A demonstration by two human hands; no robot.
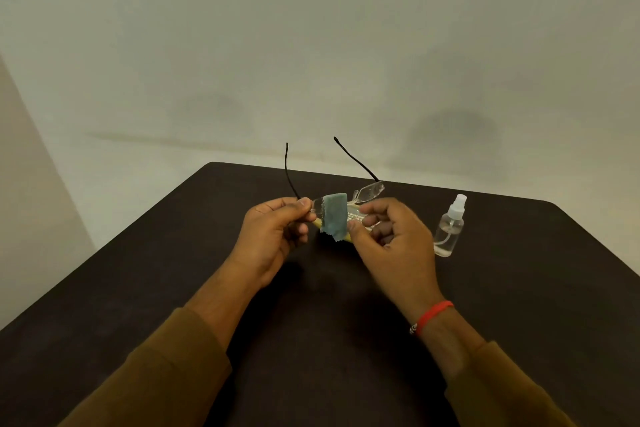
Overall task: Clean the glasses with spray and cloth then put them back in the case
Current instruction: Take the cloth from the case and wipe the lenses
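Clear-framed glasses (371, 191) with thin black arms pointing away from me are held above the dark table (173, 270). My left hand (273, 236) pinches the left end of the frame by the hinge. A teal cloth (334, 215) is folded over the left lens. My right hand (391, 236) pinches the cloth's right edge between thumb and fingers. Behind the cloth and fingers lies a yellowish object with small print (356, 217), mostly hidden; I cannot tell whether it is the case. A small clear spray bottle (450, 227) stands upright to the right of my right hand.
The table's far edge (381, 178) runs just behind the glasses, with a pale wall beyond. A red band sits on my right wrist (434, 315). Brown sleeves cover both forearms.
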